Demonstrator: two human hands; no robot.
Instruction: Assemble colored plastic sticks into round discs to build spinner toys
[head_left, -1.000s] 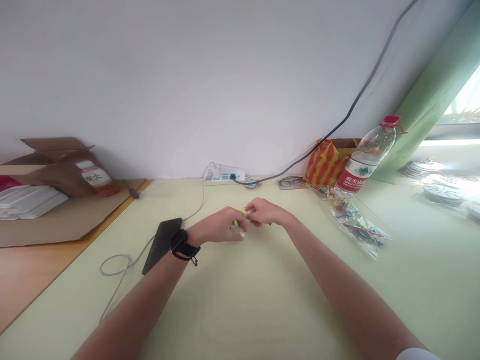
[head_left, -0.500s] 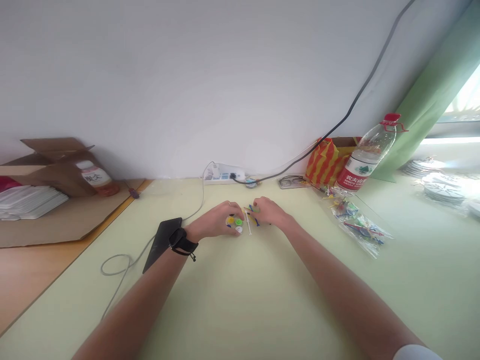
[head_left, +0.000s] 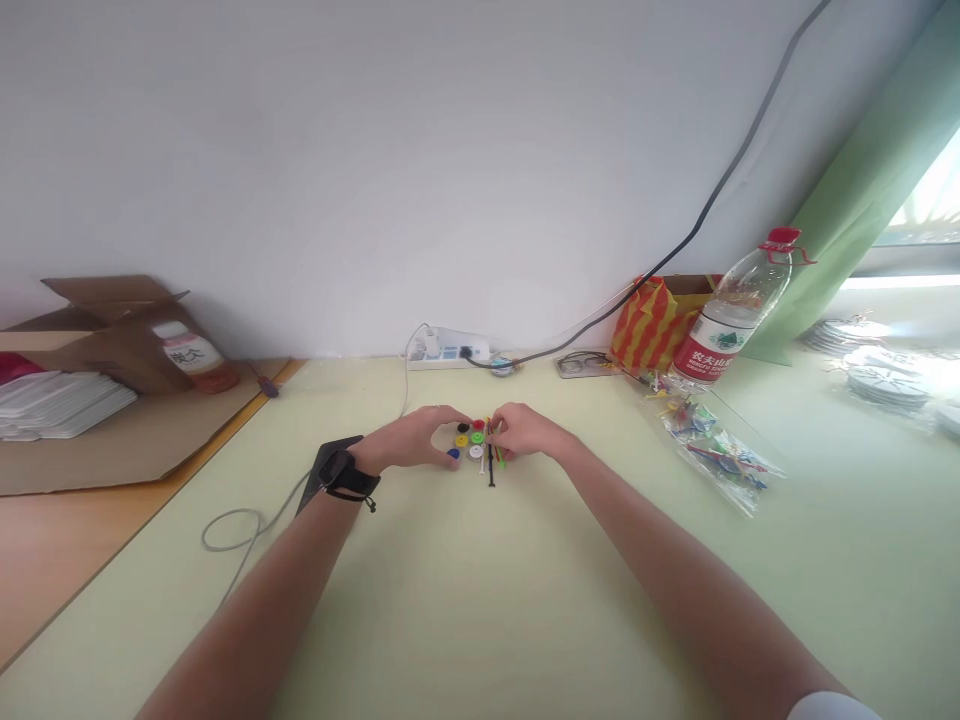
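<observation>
While near left hand (head_left: 409, 438), black device (head_left: 313, 482)

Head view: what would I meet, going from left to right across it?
Stack of white flat pieces → labelled bottle → black watch → left hand → green disc → right hand → red-and-yellow striped bag → large red-capped bottle → green curtain.

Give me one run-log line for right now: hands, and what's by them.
left hand: open, curved beside discs | right hand: at sticks | discs: black, red, yellow, green, blue, white, on table
</observation>
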